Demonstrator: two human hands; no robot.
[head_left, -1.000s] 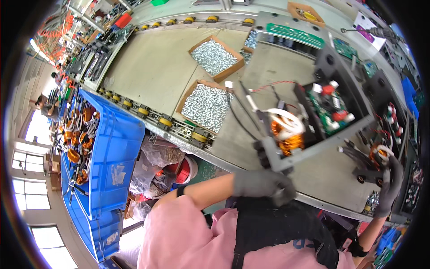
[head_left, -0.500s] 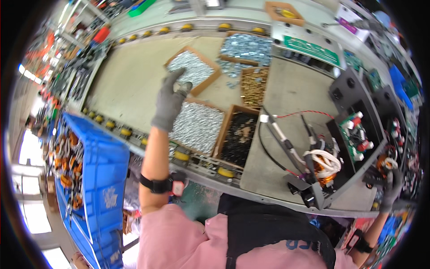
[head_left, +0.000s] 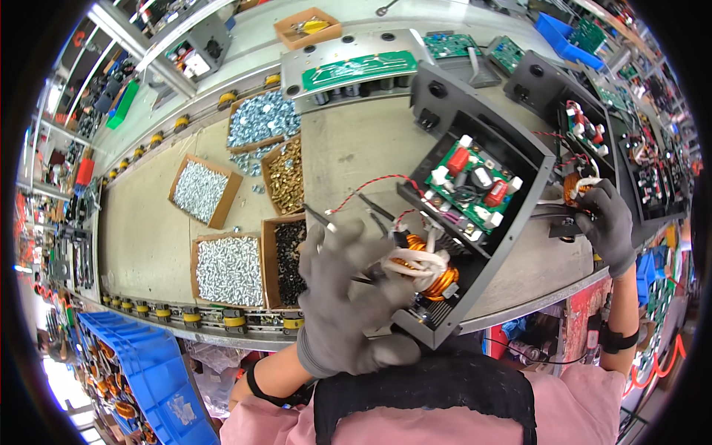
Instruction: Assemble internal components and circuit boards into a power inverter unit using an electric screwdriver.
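My left hand (head_left: 345, 297), in a grey glove and blurred, is over the near left corner of a black metal housing (head_left: 475, 293). Its fingers are spread, and I see nothing held in them. Beside those fingers is an orange copper coil (head_left: 443, 285) with white sleeved leads. A green circuit board (head_left: 469, 182) with red and white parts sits inside the housing. To the right, my gloved right hand (head_left: 612, 226) curls its fingers beside the coil (head_left: 572, 189) of a second black housing (head_left: 545, 90); what they grip is hidden.
At left on the bench stand cardboard boxes of silver screws (head_left: 230, 271), brass fasteners (head_left: 286, 176), bluish metal pieces (head_left: 261, 119) and black screws (head_left: 288, 259). A metal plate with a green board (head_left: 360, 70) lies behind. A blue crate (head_left: 152, 371) stands at lower left.
The view has swung to the right. My left hand has moved from above the silver screw boxes to the near black housing. My right hand stays by the second housing.
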